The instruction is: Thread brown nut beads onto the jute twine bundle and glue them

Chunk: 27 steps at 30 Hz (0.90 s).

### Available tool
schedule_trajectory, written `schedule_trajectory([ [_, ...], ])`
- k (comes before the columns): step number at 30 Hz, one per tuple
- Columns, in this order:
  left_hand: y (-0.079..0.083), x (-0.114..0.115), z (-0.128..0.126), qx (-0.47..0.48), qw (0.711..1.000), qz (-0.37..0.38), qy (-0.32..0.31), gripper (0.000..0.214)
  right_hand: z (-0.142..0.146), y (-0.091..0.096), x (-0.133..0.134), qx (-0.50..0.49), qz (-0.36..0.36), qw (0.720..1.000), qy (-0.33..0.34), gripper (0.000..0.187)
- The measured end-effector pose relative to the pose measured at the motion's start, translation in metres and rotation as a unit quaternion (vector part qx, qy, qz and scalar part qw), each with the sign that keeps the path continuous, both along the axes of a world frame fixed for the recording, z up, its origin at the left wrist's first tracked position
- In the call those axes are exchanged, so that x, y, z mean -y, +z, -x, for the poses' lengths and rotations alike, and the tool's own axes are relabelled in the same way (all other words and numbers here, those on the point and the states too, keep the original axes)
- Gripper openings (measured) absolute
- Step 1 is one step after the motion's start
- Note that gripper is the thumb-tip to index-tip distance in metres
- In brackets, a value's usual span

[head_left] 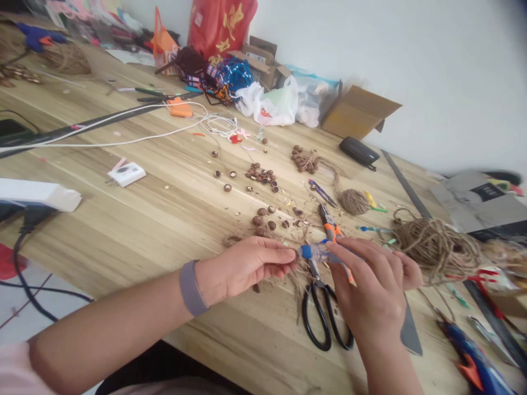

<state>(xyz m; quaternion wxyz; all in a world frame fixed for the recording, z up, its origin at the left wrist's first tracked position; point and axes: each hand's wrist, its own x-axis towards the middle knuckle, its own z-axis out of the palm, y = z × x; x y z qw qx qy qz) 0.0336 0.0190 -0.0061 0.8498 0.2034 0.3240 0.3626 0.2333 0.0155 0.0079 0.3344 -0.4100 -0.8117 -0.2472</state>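
Observation:
My left hand [251, 263] pinches a small brown nut-like piece with jute strands hanging from it, just above the wooden table [135, 219]. My right hand [370, 280] is closed round a small clear glue tube with a blue cap [315, 252], its tip touching the piece in my left fingers. Black-handled scissors [325, 312] lie right under both hands. Loose brown nuts [263, 216] are scattered just beyond my fingers.
A tangled jute twine pile [432, 244] and a small twine ball [353, 201] lie to the right. Orange-handled pliers [329, 225], a blue glue gun [473, 362], a metal ruler [405, 184], white cables [123, 140], bags and cardboard boxes [356, 112] crowd the far edge.

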Motion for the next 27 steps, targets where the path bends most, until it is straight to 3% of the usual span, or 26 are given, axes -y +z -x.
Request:
schedule_trajectory([
  [8,-0.0029,-0.0005,-0.0006,-0.005,1.000,-0.021,0.003,0.027,-0.0006,0.0007,0.0006,-0.003,-0.006,1.000,-0.002,0.016],
  [27,-0.0026,0.0000,-0.0008,-0.006,1.000,-0.027,0.006,0.030,-0.0021,0.0004,0.0009,0.001,-0.010,1.000,-0.002,0.016],
])
